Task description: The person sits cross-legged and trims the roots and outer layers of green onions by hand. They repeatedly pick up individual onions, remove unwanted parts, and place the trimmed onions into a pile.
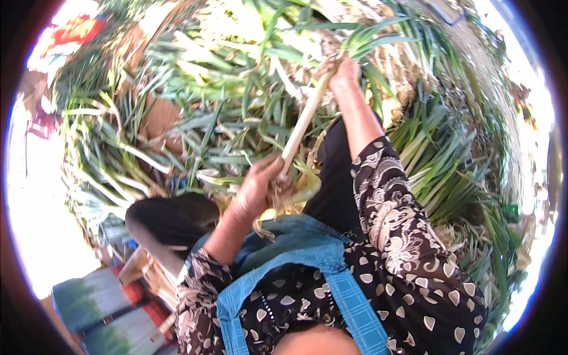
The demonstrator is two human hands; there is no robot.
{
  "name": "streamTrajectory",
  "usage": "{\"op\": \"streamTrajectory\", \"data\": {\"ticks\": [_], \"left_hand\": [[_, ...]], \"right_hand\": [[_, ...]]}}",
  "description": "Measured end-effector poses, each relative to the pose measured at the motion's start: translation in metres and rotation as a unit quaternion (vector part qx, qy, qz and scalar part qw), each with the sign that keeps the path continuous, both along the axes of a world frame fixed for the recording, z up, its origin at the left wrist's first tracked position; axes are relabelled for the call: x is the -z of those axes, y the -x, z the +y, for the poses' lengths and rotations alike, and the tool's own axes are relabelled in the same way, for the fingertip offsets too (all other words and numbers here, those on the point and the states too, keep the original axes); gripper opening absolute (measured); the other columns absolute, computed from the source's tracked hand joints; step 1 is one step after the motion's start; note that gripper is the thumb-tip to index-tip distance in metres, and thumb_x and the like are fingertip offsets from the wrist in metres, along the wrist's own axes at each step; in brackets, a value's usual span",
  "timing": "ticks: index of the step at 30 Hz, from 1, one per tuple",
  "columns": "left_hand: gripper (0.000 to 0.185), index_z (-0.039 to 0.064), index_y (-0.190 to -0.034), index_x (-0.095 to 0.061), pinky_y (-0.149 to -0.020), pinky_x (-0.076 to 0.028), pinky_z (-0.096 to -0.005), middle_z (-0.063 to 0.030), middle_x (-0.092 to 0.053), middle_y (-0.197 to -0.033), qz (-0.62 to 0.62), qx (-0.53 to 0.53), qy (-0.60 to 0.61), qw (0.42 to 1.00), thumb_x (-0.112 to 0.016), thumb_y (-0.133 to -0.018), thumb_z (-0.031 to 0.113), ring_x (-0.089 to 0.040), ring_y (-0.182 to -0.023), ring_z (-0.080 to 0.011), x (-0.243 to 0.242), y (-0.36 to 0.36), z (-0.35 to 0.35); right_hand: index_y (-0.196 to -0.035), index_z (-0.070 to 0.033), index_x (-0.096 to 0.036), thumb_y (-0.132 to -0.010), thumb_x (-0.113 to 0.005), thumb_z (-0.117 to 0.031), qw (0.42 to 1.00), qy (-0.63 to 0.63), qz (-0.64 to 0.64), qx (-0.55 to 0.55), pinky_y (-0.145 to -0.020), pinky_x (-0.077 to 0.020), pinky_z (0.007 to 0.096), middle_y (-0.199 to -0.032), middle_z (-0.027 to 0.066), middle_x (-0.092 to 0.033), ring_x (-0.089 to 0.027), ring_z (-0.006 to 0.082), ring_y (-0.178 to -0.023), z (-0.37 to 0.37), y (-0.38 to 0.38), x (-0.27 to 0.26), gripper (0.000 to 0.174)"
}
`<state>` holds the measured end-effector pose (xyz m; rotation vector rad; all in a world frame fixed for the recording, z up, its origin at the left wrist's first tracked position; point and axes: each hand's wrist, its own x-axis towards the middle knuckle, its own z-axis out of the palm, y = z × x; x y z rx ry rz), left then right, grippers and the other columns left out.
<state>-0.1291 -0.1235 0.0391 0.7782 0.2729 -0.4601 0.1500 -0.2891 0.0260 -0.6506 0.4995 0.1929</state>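
Observation:
A long leek [306,122] with a pale shaft slants across the space in front of me, its root end towards my lap. My left hand [259,179] grips it near the hairy roots. Farther out, my right hand [344,73] is closed around the upper shaft, where the green leaves [368,42] fan out. Beneath the root end a yellowish-green outer leaf [308,184] hangs over my lap. Whether that leaf is attached to the leek is hidden by my left hand.
Loose leek leaves [230,146] cover the ground ahead. Piled leeks [432,146] lie at my right, with pale roots [395,66] showing beyond. More leeks [128,164] are on the left. Printed blue-green boxes [95,297] stand beside me at lower left.

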Motion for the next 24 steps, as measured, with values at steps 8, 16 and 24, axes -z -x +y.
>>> {"op": "streamTrajectory", "data": {"ticks": [8,16,24], "left_hand": [[0.033,0.0,-0.082,-0.054,-0.04,-0.022,-0.0228,0.0048,-0.036,-0.055,0.03,-0.009,-0.216,0.976,-0.049,-0.097,0.028,-0.029,-0.043,-0.0049,-0.007,0.083,0.005],[0.023,-0.002,-0.089,-0.064,-0.05,-0.04,-0.0263,-0.0015,-0.054,-0.061,0.054,-0.22,-0.478,0.849,-0.056,-0.092,0.019,-0.047,-0.054,-0.0086,0.014,0.068,0.107],[0.075,-0.005,-0.134,-0.04,-0.098,-0.039,-0.0459,-0.0261,-0.051,-0.123,-0.143,0.166,-0.754,0.619,-0.066,-0.081,0.042,-0.048,-0.115,-0.0406,0.094,0.017,0.09]], "right_hand": [[-0.102,-0.005,-0.041,-0.101,-0.035,-0.033,0.987,0.141,0.023,0.077,-0.04,-0.0379,0.0279,-0.063,0.0043,-0.046,-0.037,0.0104,-0.043,-0.038,-0.019,0.011,0.028],[-0.122,0.0,-0.04,-0.095,-0.049,-0.021,0.935,0.249,-0.04,0.252,-0.074,-0.0523,0.0351,-0.103,0.0175,-0.053,-0.056,0.0234,-0.086,-0.331,-0.061,-0.034,0.035],[-0.098,-0.001,-0.065,-0.082,-0.065,-0.039,0.712,0.695,0.08,-0.057,-0.053,-0.0461,0.0305,-0.083,0.0107,-0.065,-0.061,0.0168,-0.065,-0.349,-0.053,0.011,0.041]]}}
